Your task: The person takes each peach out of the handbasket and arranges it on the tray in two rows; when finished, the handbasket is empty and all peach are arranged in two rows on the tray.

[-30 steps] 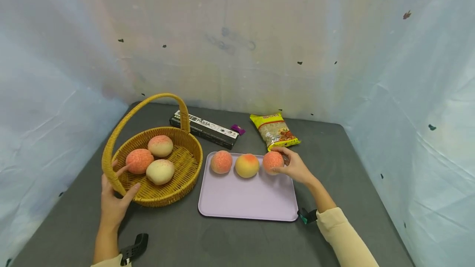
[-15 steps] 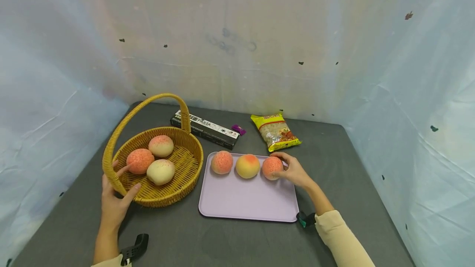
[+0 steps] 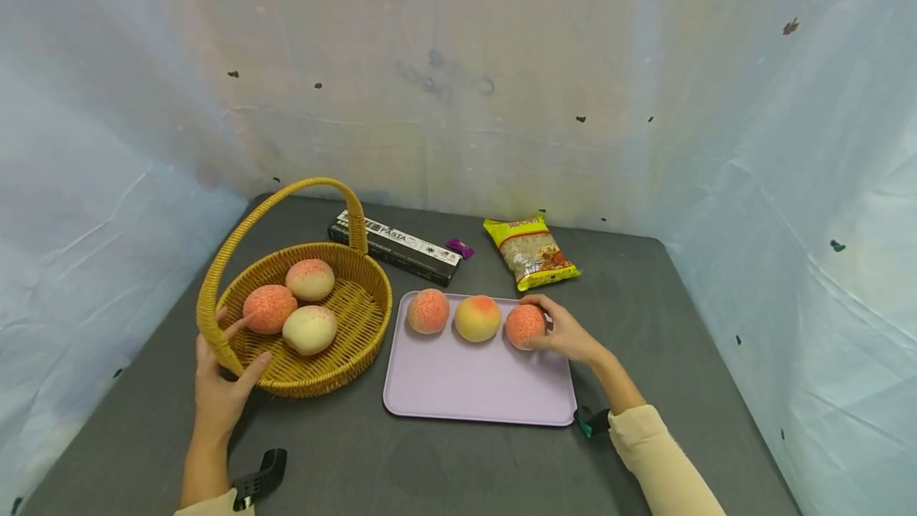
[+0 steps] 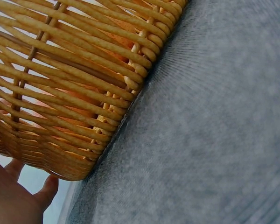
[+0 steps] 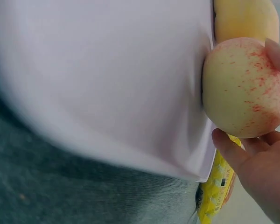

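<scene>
My left hand (image 3: 217, 398) grips the near left side of a yellow wicker basket (image 3: 320, 385) by the foot of its arched handle. Its thumb and a finger reach over the rim, and the left wrist view has its fingertips against the woven wall (image 4: 60, 121). Inside the basket lie three peaches, one of them a deep pink peach (image 3: 269, 310). On a lilac tray (image 3: 476, 388), my right hand (image 3: 571, 337) holds a pink peach (image 3: 525, 327) between thumb and fingers; its underside is pale in the right wrist view. To its left sit a yellow peach (image 3: 478, 318) and another pink peach (image 3: 428, 311).
Behind the tray lie a black pasta box (image 3: 404, 249), a small purple-wrapped candy (image 3: 460, 248) and a yellow food packet (image 3: 532, 253). All stand on a dark grey table (image 3: 430, 468), with pale sheeting (image 3: 458, 118) hanging behind and at both sides.
The right hand and its peach have shifted very slightly left and down on the tray. The left hand and basket have stayed in place.
</scene>
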Motion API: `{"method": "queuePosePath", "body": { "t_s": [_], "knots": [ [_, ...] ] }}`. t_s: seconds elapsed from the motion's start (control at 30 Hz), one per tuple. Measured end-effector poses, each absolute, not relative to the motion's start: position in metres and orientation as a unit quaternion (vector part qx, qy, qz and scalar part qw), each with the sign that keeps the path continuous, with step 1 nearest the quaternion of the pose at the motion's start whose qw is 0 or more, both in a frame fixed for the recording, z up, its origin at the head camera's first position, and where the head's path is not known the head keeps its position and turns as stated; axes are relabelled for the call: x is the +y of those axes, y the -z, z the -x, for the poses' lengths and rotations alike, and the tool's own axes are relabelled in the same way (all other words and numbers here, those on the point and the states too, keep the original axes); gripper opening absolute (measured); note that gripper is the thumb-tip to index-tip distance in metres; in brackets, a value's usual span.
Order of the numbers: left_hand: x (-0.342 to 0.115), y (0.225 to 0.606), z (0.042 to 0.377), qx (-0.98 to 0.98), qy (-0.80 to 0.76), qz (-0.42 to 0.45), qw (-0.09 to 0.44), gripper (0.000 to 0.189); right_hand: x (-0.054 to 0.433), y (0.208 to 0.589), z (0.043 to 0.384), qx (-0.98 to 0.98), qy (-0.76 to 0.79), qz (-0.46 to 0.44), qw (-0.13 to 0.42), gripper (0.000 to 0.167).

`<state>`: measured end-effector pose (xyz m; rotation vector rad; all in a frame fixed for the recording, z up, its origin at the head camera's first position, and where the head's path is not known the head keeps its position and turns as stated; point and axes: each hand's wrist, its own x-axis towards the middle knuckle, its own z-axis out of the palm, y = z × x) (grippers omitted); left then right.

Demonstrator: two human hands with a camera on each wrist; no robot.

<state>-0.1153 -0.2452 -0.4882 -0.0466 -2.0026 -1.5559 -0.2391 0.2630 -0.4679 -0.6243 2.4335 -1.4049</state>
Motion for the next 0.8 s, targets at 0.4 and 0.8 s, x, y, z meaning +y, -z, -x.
{"method": "queuePosePath", "body": {
  "t_s": [0.4,0.8],
  "knots": [
    [-0.246,0.488,0.115,-0.755,0.583,0.016,0.299,0.057,0.263,0.463,0.240,0.839,0.476,0.224,0.142,0.075],
    [-0.246,0.487,0.115,-0.759,0.581,0.012,0.294,0.058,0.261,0.450,0.244,0.842,0.468,0.234,0.131,0.073]
  ]
}}
